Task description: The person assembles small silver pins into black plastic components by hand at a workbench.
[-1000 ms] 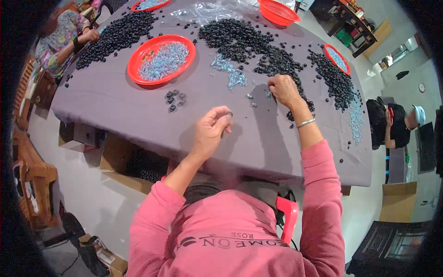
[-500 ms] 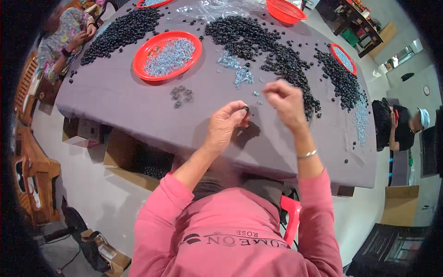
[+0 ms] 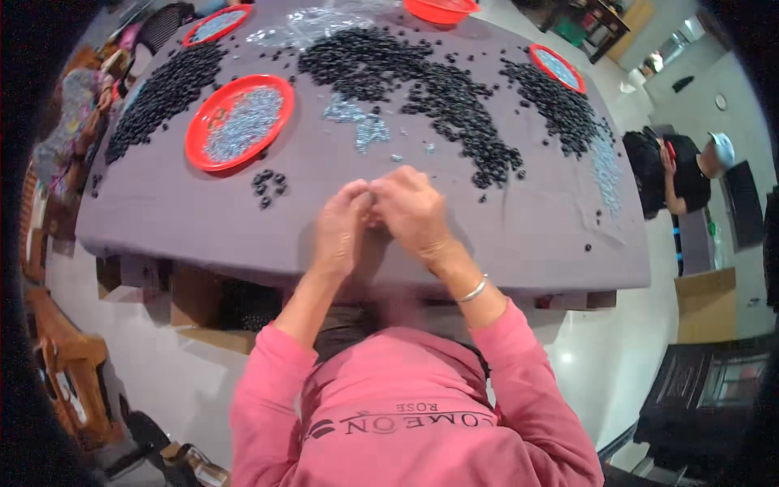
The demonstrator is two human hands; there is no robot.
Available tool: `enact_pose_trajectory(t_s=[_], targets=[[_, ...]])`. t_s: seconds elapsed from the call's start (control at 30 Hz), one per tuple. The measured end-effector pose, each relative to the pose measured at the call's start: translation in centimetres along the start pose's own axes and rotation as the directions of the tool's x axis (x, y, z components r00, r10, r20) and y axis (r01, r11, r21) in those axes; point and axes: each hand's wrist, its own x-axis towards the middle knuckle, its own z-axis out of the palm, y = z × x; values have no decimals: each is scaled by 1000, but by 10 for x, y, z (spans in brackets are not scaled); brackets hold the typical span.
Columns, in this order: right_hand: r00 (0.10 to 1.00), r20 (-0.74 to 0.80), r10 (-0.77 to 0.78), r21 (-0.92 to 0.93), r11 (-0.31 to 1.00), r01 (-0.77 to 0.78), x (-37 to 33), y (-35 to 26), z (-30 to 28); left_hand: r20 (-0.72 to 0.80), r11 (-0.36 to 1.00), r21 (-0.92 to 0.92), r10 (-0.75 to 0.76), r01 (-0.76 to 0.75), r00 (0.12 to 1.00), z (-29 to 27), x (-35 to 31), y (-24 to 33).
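Black pieces were grouped left of the left hand. The right hand was pressed to its fingertips, any pinched item hidden.

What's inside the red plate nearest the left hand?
A heap of small blue-grey pieces in the red plate, with a green patch showing beside them. Plate bottom beneath them is covered.

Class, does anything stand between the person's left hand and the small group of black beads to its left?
Nothing visible does: between the left hand and the small group of black beads, only grey tablecloth shows.
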Motion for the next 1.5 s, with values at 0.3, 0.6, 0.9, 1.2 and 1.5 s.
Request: enact_pose_trajectory(t_s=[0.3, 0.6, 0.9, 1.2, 1.5], targets=[[974, 61, 219, 261, 938, -227, -17, -9, -5, -45, 998, -39, 48, -50, 998, 2, 1, -4], [810, -134, 571, 18, 819, -574, -56, 66, -111, 45, 999, 43, -21, 19, 999, 12, -8, -8], [944, -34, 327, -323, 891, -320, -58, 87, -107, 107, 996, 87, -35, 25, 994, 12, -10, -12], [973, -43, 226, -462, 859, -220, -64, 78, -98, 71, 990, 113, -89, 80, 994, 12, -10, -9], [958, 109, 266, -281, 932, -227, -44, 67, -85, 111, 993, 96, -78, 67, 991, 12, -9, -14]])
